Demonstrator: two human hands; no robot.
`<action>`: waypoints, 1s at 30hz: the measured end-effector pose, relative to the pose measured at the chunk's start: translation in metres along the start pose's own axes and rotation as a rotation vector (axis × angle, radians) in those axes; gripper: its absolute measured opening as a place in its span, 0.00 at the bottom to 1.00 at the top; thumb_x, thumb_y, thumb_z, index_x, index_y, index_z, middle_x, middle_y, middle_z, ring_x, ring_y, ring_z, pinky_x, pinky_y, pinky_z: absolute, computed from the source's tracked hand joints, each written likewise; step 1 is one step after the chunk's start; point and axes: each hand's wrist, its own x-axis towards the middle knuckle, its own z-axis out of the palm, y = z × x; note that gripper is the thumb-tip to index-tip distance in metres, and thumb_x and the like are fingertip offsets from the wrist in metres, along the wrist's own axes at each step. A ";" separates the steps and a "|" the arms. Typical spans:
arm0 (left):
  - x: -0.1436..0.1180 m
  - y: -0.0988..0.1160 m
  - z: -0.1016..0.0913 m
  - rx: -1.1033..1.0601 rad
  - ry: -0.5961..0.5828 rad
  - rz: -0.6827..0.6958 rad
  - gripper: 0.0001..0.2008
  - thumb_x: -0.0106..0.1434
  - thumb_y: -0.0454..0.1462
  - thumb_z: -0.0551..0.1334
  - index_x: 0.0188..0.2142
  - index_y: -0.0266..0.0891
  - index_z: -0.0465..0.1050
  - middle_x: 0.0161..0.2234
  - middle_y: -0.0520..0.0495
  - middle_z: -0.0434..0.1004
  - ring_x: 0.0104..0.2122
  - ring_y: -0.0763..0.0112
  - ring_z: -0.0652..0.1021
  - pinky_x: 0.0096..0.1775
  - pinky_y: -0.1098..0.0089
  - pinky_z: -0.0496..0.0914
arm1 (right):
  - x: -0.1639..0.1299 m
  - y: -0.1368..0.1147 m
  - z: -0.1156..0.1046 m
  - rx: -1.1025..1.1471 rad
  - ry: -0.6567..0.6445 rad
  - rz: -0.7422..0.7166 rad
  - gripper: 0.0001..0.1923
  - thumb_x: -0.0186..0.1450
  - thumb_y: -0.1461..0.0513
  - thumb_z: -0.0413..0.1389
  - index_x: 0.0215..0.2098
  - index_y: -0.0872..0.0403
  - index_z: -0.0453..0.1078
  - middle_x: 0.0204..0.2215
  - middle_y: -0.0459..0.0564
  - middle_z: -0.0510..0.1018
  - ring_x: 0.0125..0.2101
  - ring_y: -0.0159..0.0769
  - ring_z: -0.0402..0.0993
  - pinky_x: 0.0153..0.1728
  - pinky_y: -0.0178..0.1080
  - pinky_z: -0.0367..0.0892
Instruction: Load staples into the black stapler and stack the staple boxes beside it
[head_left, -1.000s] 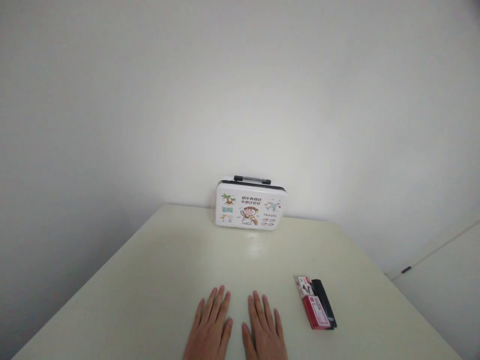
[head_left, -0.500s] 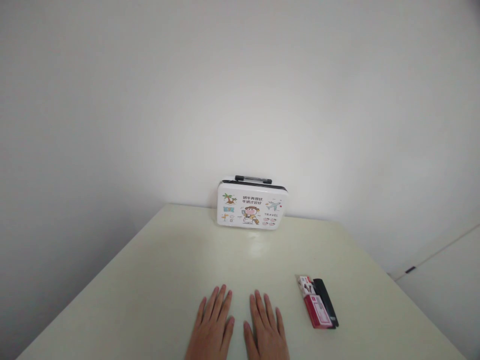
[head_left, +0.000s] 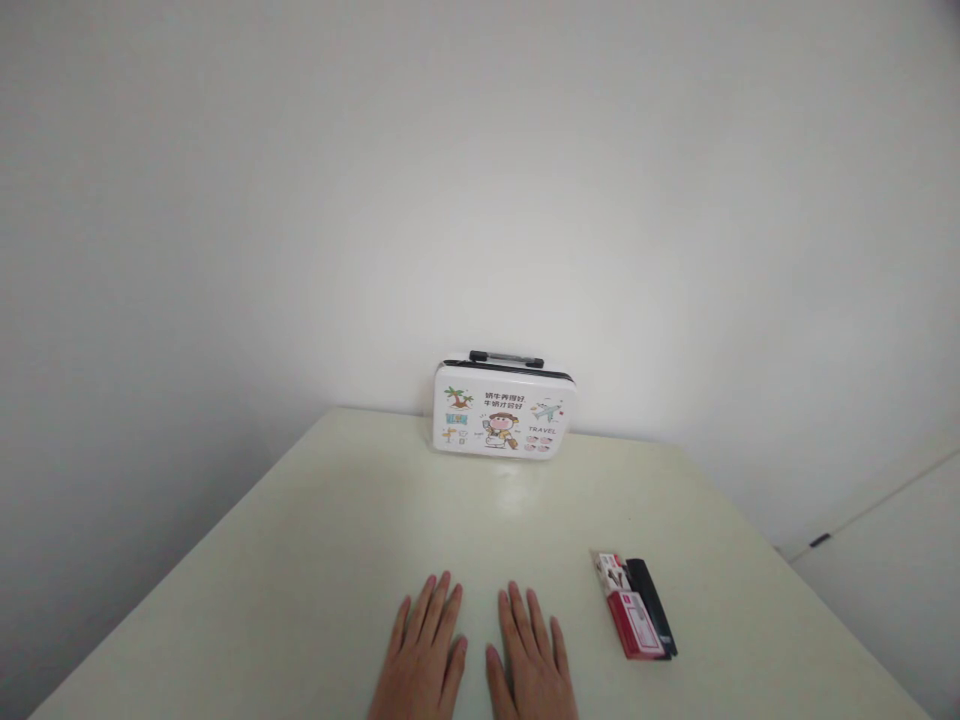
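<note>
Hands (head_left: 534, 675) lie flat and empty, seemingly waiting, left of the red box (head_left: 634, 626); grasping it would need a rightward reach.

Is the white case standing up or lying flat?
Standing up: the case shows its printed front, its handle on top. Whether it touches the wall, I cannot tell.

Hands (head_left: 421, 665) (head_left: 528, 667) partly out of frame
</note>
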 end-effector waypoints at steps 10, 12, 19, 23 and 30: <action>0.002 0.001 -0.005 -0.066 0.012 -0.031 0.31 0.73 0.45 0.53 0.72 0.52 0.47 0.71 0.52 0.56 0.68 0.59 0.62 0.62 0.55 0.64 | 0.000 -0.001 -0.003 -0.011 -0.055 0.003 0.32 0.74 0.48 0.43 0.73 0.41 0.40 0.71 0.44 0.48 0.69 0.56 0.51 0.63 0.67 0.58; 0.001 0.000 -0.004 -0.067 0.011 -0.026 0.31 0.73 0.45 0.53 0.72 0.52 0.47 0.71 0.51 0.56 0.68 0.59 0.62 0.63 0.55 0.64 | 0.000 -0.002 -0.002 -0.009 -0.051 0.005 0.32 0.74 0.48 0.43 0.73 0.41 0.40 0.71 0.44 0.48 0.69 0.56 0.51 0.63 0.68 0.58; 0.000 -0.002 0.001 -0.045 -0.003 -0.007 0.31 0.73 0.44 0.53 0.72 0.50 0.47 0.71 0.50 0.55 0.68 0.58 0.61 0.63 0.53 0.64 | -0.001 0.000 -0.001 0.014 0.006 -0.006 0.33 0.73 0.48 0.47 0.72 0.38 0.42 0.70 0.43 0.52 0.68 0.56 0.55 0.63 0.66 0.60; 0.000 -0.003 0.002 -0.045 -0.002 -0.001 0.31 0.73 0.44 0.53 0.72 0.51 0.47 0.71 0.50 0.56 0.68 0.58 0.62 0.63 0.54 0.64 | -0.001 0.001 0.000 0.034 0.017 0.008 0.32 0.73 0.49 0.47 0.72 0.38 0.45 0.70 0.43 0.53 0.68 0.56 0.55 0.63 0.66 0.59; -0.001 -0.002 -0.001 -0.049 -0.023 -0.004 0.31 0.73 0.44 0.53 0.72 0.49 0.46 0.72 0.50 0.53 0.69 0.59 0.59 0.63 0.54 0.64 | 0.005 -0.005 -0.029 0.513 0.027 0.120 0.26 0.67 0.48 0.55 0.63 0.39 0.68 0.65 0.49 0.66 0.67 0.55 0.58 0.65 0.66 0.52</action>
